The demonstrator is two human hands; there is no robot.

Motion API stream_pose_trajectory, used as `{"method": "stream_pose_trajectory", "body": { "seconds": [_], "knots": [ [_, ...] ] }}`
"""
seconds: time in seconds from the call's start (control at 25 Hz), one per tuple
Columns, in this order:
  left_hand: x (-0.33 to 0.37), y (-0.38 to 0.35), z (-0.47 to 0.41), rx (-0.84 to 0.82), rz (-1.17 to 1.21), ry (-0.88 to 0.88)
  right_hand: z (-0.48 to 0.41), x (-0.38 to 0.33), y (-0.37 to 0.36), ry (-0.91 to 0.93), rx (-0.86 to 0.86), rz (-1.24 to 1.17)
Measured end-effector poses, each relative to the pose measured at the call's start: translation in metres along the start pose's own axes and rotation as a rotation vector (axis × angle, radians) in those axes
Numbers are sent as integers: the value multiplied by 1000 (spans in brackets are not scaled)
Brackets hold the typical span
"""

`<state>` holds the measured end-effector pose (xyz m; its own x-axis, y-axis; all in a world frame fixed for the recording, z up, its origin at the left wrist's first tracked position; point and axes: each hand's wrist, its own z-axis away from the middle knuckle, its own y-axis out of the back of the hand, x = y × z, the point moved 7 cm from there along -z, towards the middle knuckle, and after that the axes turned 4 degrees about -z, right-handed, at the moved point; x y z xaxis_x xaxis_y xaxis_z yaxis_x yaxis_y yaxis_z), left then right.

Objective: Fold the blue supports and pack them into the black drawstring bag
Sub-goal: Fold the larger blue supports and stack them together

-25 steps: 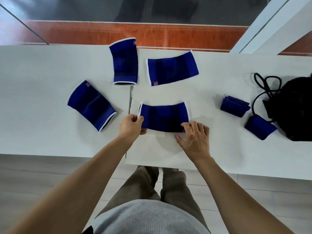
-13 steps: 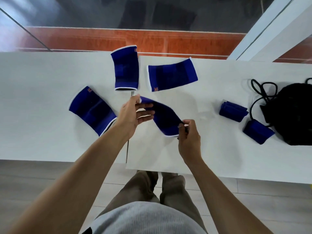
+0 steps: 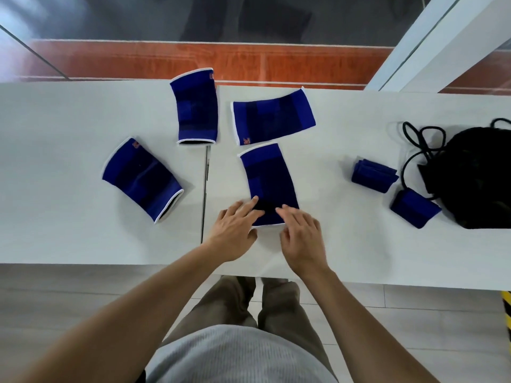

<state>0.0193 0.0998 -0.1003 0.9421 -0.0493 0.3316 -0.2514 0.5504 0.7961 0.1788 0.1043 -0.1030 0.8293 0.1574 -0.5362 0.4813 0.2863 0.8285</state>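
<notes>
A flat blue support point(image 3: 269, 181) lies lengthwise in front of me on the white table point(image 3: 55, 230). My left hand point(image 3: 235, 230) rests fingers-down on its near left corner. On the near right corner sits my right hand point(image 3: 304, 239), fingers also extended and flat. Three more unfolded blue supports lie on the table: one at the left point(image 3: 141, 179), one at the back point(image 3: 195, 106), one at back centre point(image 3: 273, 116). Two folded supports point(image 3: 373, 175) point(image 3: 414, 208) sit beside the black drawstring bag point(image 3: 481, 178) at the right.
The bag's black cord point(image 3: 414, 142) loops on the table to the left of the bag. A seam point(image 3: 206, 189) between two tabletops runs just left of my hands. The near table edge is close below my wrists.
The support was lifted off the table by both hands, turned from crosswise to lengthwise, and laid down again. Both hands now lie flat on its near end.
</notes>
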Motion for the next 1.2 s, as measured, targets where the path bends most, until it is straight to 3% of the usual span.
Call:
{"method": "stream_pose_trajectory", "body": {
  "seconds": [0.08,0.24,0.4,0.52,0.84,0.96,1.08,1.2],
  "knots": [
    [-17,13,4,121,78,83,2,-4,-10,18,-68,72],
    [-87,42,27,387,145,469,8,16,-3,-84,-26,126],
    [-143,29,51,366,156,703,7,25,6,-100,3,165],
    [-131,14,52,299,58,609,3,26,8,-104,10,174],
    [-13,-15,17,110,-182,181,3,28,8,-126,13,143],
    [7,-31,15,120,-256,83,3,29,10,-137,8,131],
    [4,-26,19,261,-158,38,2,27,12,-153,3,104],
    [-12,-1,20,224,141,161,-1,23,15,-168,-1,71]
  ]
}}
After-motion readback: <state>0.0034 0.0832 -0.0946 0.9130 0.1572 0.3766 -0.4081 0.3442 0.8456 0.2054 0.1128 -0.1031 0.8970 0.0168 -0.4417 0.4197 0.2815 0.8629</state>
